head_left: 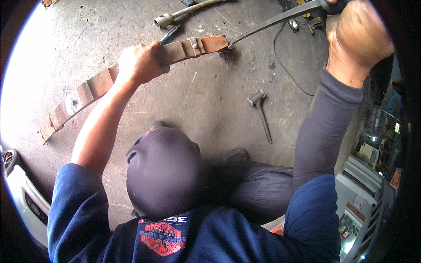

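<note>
A rusty leaf spring [100, 84], a curved stack of flat steel strips with clips, lies slantwise from the left to the upper middle. My left hand [141, 64] is closed round it near its right end. Out past the thumb sticks a thin teal-and-dark tool [170, 35]; I cannot tell if that hand holds it. At the upper right my right hand [362, 37], slightly blurred, is wrapped around the dark handle of a long curved pry bar [276, 20]. The bar's tip meets the spring's right end, where an orange-brown strip shows.
A hammer [261, 115] lies on the concrete floor [210, 96] at centre right. Beyond the spring is a long socket wrench [164, 20]. A thin cable [285, 65] curves near my right arm. A white car [24, 193] stands at the left; shelving and clutter fill the right edge.
</note>
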The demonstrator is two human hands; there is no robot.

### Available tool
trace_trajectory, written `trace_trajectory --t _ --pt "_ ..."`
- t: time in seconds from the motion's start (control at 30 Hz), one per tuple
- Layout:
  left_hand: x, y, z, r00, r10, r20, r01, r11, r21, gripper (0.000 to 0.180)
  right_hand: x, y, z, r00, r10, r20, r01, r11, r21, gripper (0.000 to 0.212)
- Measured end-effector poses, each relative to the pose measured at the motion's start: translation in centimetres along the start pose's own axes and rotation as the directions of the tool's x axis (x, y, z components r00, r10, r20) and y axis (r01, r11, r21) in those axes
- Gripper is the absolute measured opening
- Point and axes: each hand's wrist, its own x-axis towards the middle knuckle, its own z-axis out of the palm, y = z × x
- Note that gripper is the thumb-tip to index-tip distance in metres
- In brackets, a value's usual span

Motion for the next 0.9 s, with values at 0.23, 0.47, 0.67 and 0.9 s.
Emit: trace_trajectory --t 0.23,0.47,0.67,0.9 --pt "0.1 0.6 -0.6 1.0 -0.014 0.024 0.013 1.0 0.008 0.05 -1.2 7.5 -4.5 0.795 0.585 0.163 -0.518 0.793 -0.32 0.02" --pt "0.2 0.6 -0.7 1.0 -0.001 0.027 0.0 0.999 0.043 0.047 -8.9 19.4 -9.2 0.728 0.52 0.446 -0.04 0.683 -0.73 0.029" --pt "-0.2 0.7 -0.7 1.0 0.026 0.003 -0.027 0.998 0.05 0.053 -16.8 25.0 -17.5 0.729 0.604 0.322 0.105 0.366 -0.925 0.09" --pt "0.1 0.9 -0.8 1.0 0.005 0.021 -0.006 0.998 0.06 0.051 -33.5 10.7 -32.1 -0.104 0.99 -0.097 0.089 -0.088 -0.992 0.094"
